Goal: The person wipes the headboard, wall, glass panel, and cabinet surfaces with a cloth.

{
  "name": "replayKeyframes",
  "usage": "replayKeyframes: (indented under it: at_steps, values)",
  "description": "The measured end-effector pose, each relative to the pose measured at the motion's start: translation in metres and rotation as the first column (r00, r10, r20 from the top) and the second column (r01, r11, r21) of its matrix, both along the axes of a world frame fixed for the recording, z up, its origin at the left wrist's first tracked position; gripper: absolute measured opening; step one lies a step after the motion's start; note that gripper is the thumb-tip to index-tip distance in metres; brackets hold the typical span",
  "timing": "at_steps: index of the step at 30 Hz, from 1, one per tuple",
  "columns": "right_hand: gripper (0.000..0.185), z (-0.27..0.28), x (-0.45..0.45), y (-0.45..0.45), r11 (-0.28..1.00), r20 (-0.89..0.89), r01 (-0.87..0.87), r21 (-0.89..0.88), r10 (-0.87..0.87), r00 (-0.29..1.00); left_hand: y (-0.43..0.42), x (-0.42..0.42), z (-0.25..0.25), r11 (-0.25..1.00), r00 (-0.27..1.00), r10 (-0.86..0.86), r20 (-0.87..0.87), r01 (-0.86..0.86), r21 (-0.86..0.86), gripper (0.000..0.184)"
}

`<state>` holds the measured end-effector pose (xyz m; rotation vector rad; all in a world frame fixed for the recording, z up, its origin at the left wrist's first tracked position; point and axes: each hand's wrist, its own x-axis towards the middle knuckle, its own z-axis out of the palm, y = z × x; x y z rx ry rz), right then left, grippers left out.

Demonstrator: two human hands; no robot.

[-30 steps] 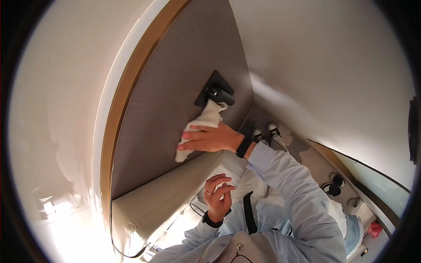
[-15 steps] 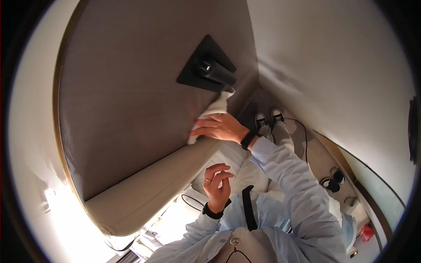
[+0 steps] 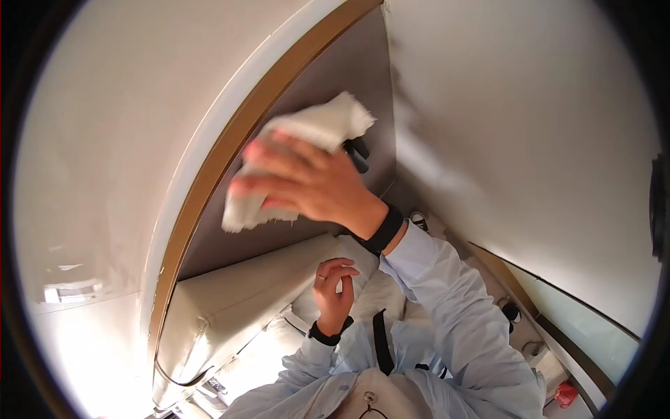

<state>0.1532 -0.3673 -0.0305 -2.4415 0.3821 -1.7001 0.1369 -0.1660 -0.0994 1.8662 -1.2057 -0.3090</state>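
A white cloth (image 3: 328,122) is spread under my right hand (image 3: 314,181), whose blurred fingers are spread and press it toward the dark brown panel (image 3: 363,59). The cloth lies near the panel's wood-coloured edge strip (image 3: 209,157). Behind my hand and the cloth, a black fixture (image 3: 358,155) on the panel is mostly hidden. Lower down, my left hand (image 3: 335,290) is held in front of my body with its fingers bent and apart, holding nothing. Each wrist has a black band.
A cream padded edge (image 3: 244,276) runs below the panel. A pale wall (image 3: 516,126) stands at the right. Dark shoes (image 3: 511,311) and a red item (image 3: 565,394) are at the lower right. One of my shoes (image 3: 419,220) shows beyond my right wrist.
My right hand and the cloth have moved up and left from below the black fixture to the panel's edge strip. The view has shifted. My left hand keeps its bent pose.
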Motion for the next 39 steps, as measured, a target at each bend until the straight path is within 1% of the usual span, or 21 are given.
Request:
replayKeyframes:
  at_steps: [1, 3, 4, 6, 9, 11, 13, 14, 16, 17, 19, 21, 22, 23, 27, 29, 31, 34, 37, 38, 39]
  values:
    - [0.071, -0.004, -0.010, -0.010, 0.997, -0.048, 0.035, 0.062, -0.032, 0.998, -0.002, -0.002, -0.005, 1.000, 1.000, 0.001, -0.006, -0.001, -0.010, 0.020]
    - [0.072, -0.031, -0.016, -0.010, 0.956, 0.029, 0.119, 0.269, -0.132, 0.991, -0.008, 0.000, -0.016, 1.000, 1.000, -0.004, -0.029, 0.004, -0.010, 0.020]
    - [0.072, -0.047, -0.015, -0.009, 0.955, 0.028, 0.124, 0.269, -0.136, 0.990, -0.011, -0.001, -0.021, 1.000, 1.000, -0.008, -0.030, 0.008, -0.010, 0.020]
    - [0.070, -0.064, -0.015, -0.002, 0.928, 0.100, 0.081, 0.364, -0.126, 0.987, -0.009, -0.006, -0.032, 1.000, 0.998, -0.020, -0.066, 0.019, -0.017, 0.021]
    - [0.072, -0.066, -0.018, 0.000, 0.919, 0.160, 0.010, 0.394, -0.079, 0.984, -0.003, -0.012, -0.040, 0.999, 0.986, -0.041, -0.159, 0.041, -0.004, 0.020]
    - [0.067, -0.067, -0.020, 0.002, 0.910, 0.228, -0.006, 0.414, -0.098, 0.969, 0.002, -0.012, -0.037, 0.998, 0.988, -0.060, -0.144, 0.063, 0.010, 0.019]
    - [0.055, -0.071, -0.024, 0.001, 0.920, 0.311, -0.030, 0.391, -0.102, 0.945, 0.007, -0.013, -0.035, 0.998, 0.985, -0.062, -0.162, 0.066, 0.019, 0.020]
    - [0.055, -0.072, -0.030, 0.002, 0.922, 0.313, -0.020, 0.386, -0.110, 0.943, 0.010, -0.011, -0.035, 0.997, 0.984, -0.074, -0.161, 0.077, 0.014, 0.020]
    - [0.046, -0.071, -0.042, 0.003, 0.805, 0.457, -0.196, 0.561, -0.103, 0.884, 0.013, -0.007, -0.035, 0.995, 0.981, -0.096, -0.169, 0.099, 0.012, 0.021]
    - [0.046, -0.071, -0.050, 0.002, 0.807, 0.454, -0.194, 0.557, -0.100, 0.885, 0.015, -0.007, -0.035, 0.995, 0.980, -0.097, -0.172, 0.099, 0.007, 0.021]
    - [0.046, -0.072, -0.062, 0.000, 0.760, 0.657, -0.312, 0.570, -0.194, 0.729, 0.016, -0.006, -0.032, 0.997, 0.980, -0.074, -0.183, 0.075, -0.003, 0.021]
    - [0.045, -0.069, -0.055, 0.000, 0.799, 0.625, -0.268, 0.539, -0.165, 0.763, 0.016, -0.007, -0.036, 0.998, 0.978, -0.063, -0.197, 0.064, -0.002, 0.021]
    - [0.046, -0.061, -0.045, 0.010, 0.835, 0.406, -0.085, 0.543, -0.173, 0.897, 0.016, -0.007, -0.038, 0.998, 0.977, -0.064, -0.205, 0.066, 0.003, 0.021]
    - [0.047, -0.058, -0.038, 0.017, 0.860, 0.161, 0.098, 0.500, -0.204, 0.966, 0.017, -0.008, -0.039, 0.998, 0.976, -0.066, -0.209, 0.068, 0.007, 0.021]
    - [0.048, -0.086, -0.023, 0.013, 0.877, 0.273, 0.066, 0.476, -0.218, 0.937, 0.015, -0.010, -0.043, 0.992, 0.974, -0.107, -0.200, 0.118, 0.039, 0.021]
    - [0.045, -0.091, -0.029, 0.009, 0.787, 0.388, -0.096, 0.609, -0.189, 0.902, 0.014, -0.008, -0.043, 0.988, 0.969, -0.141, -0.204, 0.150, 0.033, 0.021]
    - [0.044, -0.111, -0.039, 0.003, 0.823, 0.375, -0.057, 0.566, -0.196, 0.906, 0.008, -0.009, -0.045, 0.977, 0.945, -0.181, -0.272, 0.204, 0.059, 0.022]
    - [0.040, -0.111, -0.060, 0.001, 0.747, 0.229, -0.085, 0.659, -0.092, 0.969, -0.003, -0.008, -0.038, 0.974, 0.952, -0.206, -0.226, 0.221, 0.043, 0.020]
    - [0.039, -0.086, -0.076, -0.013, 0.750, 0.322, -0.112, 0.652, -0.140, 0.936, -0.010, -0.006, -0.030, 0.980, 0.959, -0.191, -0.209, 0.200, 0.024, 0.020]
    - [0.043, -0.063, -0.078, -0.020, 0.788, 0.396, -0.071, 0.611, -0.226, 0.890, -0.013, -0.006, -0.030, 0.984, 0.961, -0.172, -0.214, 0.179, 0.012, 0.021]
    - [0.041, -0.044, -0.077, -0.030, 0.830, 0.456, -0.083, 0.552, -0.216, 0.863, -0.015, -0.005, -0.030, 0.984, 0.961, -0.170, -0.216, 0.177, 0.014, 0.021]
